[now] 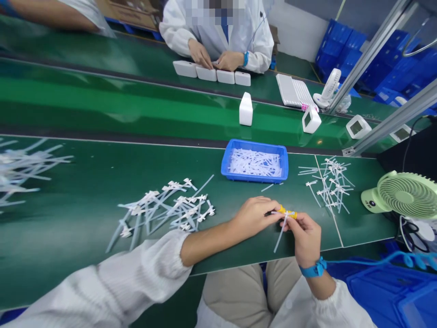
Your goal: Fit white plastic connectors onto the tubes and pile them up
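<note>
Near the table's front edge, my left hand (257, 215) and my right hand (306, 234) meet fingertip to fingertip, both closed in a pinch. Between them is a thin translucent tube (280, 238) with a small white fitting (286, 214) at its upper end; the tube hangs down toward me. Yellow coverings (291, 214) show at the fingertips, probably finger cots. Fingers partly hide the fitting. Beyond my hands stands a blue tray (225, 169) full of small whitish pieces. Left of my hands lies a pile of similar tubes with white fittings (184, 207).
More fitted tubes (336, 184) lie at right, beside a green fan (404, 197). Loose tubes (27, 166) are heaped at far left. White devices (246, 109) stand on the green conveyor (136, 107). Across it, a co-worker's hands (230, 60) touch white boxes. A metal post (392, 114) rises at right.
</note>
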A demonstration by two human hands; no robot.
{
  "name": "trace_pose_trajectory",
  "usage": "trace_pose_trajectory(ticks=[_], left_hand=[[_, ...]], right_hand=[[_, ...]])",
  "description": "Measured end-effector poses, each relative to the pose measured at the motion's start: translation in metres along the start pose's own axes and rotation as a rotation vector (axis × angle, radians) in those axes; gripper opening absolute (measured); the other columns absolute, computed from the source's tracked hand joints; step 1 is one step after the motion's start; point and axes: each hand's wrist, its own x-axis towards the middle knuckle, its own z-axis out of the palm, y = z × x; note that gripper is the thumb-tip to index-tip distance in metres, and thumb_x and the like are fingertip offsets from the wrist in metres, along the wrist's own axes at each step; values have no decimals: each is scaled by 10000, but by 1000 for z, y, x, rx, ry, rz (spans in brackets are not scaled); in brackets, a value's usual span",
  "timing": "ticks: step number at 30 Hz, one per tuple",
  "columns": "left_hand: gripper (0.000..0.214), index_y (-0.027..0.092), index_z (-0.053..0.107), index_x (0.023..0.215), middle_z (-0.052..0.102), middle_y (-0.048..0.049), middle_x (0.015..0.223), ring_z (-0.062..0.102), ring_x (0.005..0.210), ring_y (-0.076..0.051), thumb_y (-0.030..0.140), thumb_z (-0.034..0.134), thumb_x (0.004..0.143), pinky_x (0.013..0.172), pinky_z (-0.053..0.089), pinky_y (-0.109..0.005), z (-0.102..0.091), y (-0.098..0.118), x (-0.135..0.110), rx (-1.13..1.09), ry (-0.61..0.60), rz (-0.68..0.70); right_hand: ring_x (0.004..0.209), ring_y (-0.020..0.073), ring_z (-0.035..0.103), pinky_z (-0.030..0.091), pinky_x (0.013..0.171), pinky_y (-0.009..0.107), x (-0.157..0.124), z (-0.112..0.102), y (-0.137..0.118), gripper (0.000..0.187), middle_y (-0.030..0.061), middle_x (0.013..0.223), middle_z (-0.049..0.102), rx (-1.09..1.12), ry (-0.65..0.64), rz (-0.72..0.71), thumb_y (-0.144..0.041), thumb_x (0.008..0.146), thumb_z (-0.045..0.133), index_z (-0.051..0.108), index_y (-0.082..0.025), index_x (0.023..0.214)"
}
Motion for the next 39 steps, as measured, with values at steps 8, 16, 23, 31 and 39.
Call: trace_pose_trajectory(ticks=[8, 16, 23, 31, 39], left_hand=[[202, 229, 721, 1012, 784, -11, 946, 725, 860, -193, 342, 575, 1094, 850, 529, -292, -24, 29, 18, 221, 7, 60], [191, 219, 670, 1217, 775, -21, 985, 736, 862, -213, 351, 654, 1081, 729, 505, -271, -4, 90, 118, 401, -37, 74], [430, 223, 543, 1453, 764, -34, 1083, 731, 858, -204, 362, 667, 1066, 800, 545, -295, -31, 83, 124, 448, 50, -11], [300, 227, 699, 1256, 794, -69, 1113, 751, 924, -259, 380, 584, 1025, 856, 571, -342, -130, 1, 3, 617, 222, -323], [295, 201, 736, 1191, 785, -93, 1198, 737, 949, -259, 367, 601, 988, 904, 573, -356, -147, -43, -80, 658, 200, -568]], right_hand=[[643, 190, 728, 637, 607, 327, 3, 13, 1, 320, 44, 838, 789, 263, -57, 39, -523, 923, 794, 778, -215, 1009], [607, 168, 706, 580, 547, 270, 6, 17, 11, 284, 48, 780, 770, 320, -120, 20, -467, 904, 789, 743, -189, 941], [598, 162, 691, 550, 528, 252, 7, 16, 13, 295, 35, 747, 752, 357, -176, 1, -486, 883, 782, 748, -197, 928], [649, 185, 705, 566, 573, 287, 9, 12, 19, 345, 56, 795, 764, 367, -272, 8, -539, 873, 790, 746, -205, 946], [686, 205, 710, 578, 603, 313, 9, 7, 28, 452, 95, 861, 787, 298, -290, -11, -645, 888, 766, 754, -203, 984]])
